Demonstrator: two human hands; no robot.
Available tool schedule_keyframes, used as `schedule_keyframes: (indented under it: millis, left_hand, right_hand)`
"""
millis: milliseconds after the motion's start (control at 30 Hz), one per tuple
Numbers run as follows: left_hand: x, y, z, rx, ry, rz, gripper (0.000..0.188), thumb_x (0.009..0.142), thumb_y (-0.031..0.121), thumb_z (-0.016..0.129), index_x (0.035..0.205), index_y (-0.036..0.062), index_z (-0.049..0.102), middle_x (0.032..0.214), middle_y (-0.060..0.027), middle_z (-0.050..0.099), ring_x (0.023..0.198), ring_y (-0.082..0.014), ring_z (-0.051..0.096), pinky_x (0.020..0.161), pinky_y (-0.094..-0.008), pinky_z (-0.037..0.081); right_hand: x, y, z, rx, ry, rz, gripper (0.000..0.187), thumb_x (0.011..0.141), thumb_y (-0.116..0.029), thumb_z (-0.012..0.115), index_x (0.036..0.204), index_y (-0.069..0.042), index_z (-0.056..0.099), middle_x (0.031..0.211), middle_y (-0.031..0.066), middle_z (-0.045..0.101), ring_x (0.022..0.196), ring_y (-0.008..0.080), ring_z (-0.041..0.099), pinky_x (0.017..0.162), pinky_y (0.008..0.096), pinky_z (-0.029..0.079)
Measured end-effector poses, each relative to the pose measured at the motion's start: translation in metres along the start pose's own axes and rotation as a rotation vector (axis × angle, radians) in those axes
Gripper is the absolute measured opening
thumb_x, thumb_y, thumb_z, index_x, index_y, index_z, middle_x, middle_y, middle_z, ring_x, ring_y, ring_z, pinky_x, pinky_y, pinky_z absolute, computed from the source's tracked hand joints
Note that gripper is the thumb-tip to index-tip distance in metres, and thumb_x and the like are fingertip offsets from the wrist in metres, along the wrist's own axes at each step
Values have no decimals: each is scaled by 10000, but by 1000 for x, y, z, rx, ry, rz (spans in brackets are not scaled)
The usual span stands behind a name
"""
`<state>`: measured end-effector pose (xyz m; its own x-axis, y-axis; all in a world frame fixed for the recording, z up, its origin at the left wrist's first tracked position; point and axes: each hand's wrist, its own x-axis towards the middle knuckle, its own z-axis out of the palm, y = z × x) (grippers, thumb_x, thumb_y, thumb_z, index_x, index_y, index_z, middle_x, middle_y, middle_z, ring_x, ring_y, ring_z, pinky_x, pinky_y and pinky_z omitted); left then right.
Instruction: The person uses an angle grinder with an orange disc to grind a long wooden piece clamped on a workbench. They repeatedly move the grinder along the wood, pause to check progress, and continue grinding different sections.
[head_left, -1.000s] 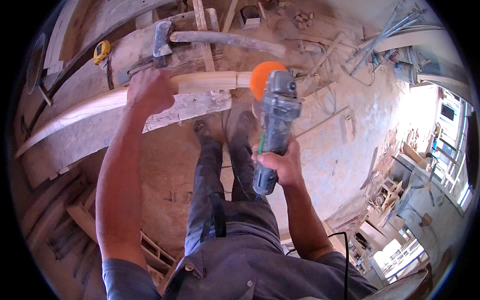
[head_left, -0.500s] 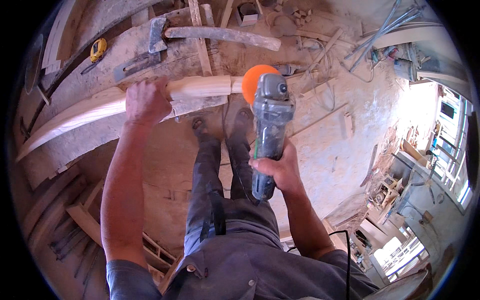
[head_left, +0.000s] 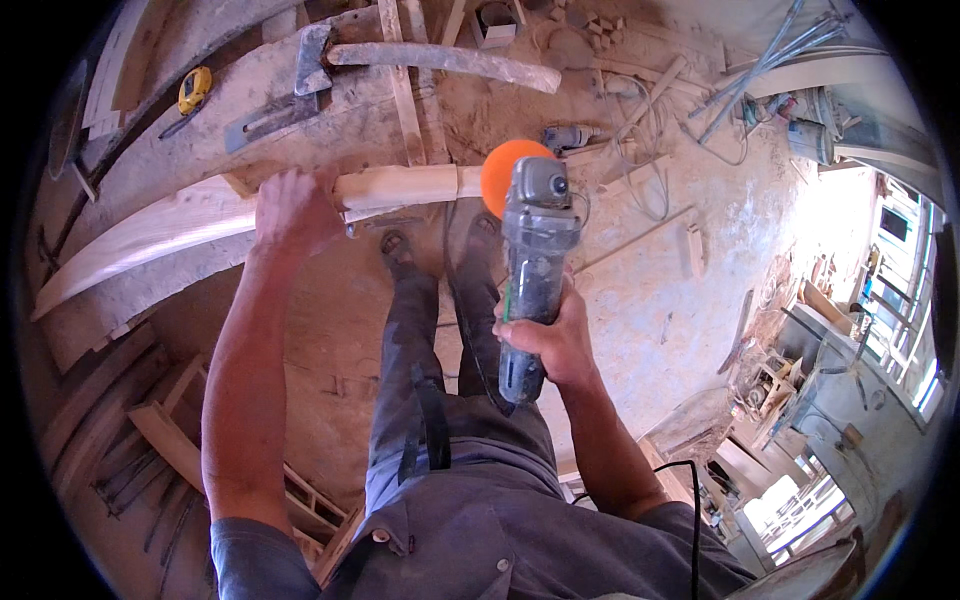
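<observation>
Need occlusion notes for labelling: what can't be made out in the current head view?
All head view:
Right end of the wooden piece: behind the orange disc.
Disc-to-wood contact: hidden by the disc.
Fingertips of the left hand: hidden by the hand itself.
Most fingers of the right hand: behind the grinder.
Clutter at right: too small.

Grey grinder (head_left: 537, 270), pale curved wood (head_left: 190, 220)

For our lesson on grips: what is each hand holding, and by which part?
The left hand grips the pale wooden piece partway along its length; the right hand holds the grinder by its rear body, away from the orange disc.
</observation>
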<state>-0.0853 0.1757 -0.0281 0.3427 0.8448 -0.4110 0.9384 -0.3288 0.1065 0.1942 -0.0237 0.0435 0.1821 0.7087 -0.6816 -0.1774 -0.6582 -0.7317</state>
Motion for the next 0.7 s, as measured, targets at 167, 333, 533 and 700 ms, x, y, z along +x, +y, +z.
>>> schedule_keyframes:
  millis: [167, 333, 533, 700]
  left_hand:
    - [6, -7, -1, -22, 11, 38, 324, 779, 166, 762, 1099, 135, 796, 931, -225, 755, 935, -432, 724, 845, -542, 561]
    - [7, -1, -12, 14, -84, -3, 296, 795, 214, 784, 1075, 120, 778, 992, -209, 756, 1008, -415, 717, 888, -525, 555]
    - [5, 8, -13, -18, -192, -42, 298, 804, 194, 781, 1091, 113, 780, 1004, -226, 752, 1027, -424, 709, 902, -538, 542]
    - [0, 8, -3, -26, -91, -19, 286, 806, 180, 775, 1084, 113, 781, 1019, -228, 750, 1044, -425, 704, 909, -542, 539]
  right_hand:
    - [8, 11, 0, 8, -66, -5, 560, 672, -77, 797, 1184, 26, 594, 936, 119, 713, 787, 217, 723, 745, 366, 594]
    - [13, -3, -10, 115, 1, 30, 558, 677, -93, 785, 1187, 28, 595, 930, 128, 713, 769, 224, 722, 745, 375, 601]
    - [-2, 8, -12, 69, -13, 20, 526, 671, -80, 799, 1153, 26, 616, 930, 129, 714, 763, 226, 725, 739, 387, 600]
    - [1, 9, -2, -28, -50, 39, 479, 672, -87, 825, 1104, 11, 644, 928, 107, 723, 786, 220, 726, 759, 379, 592]
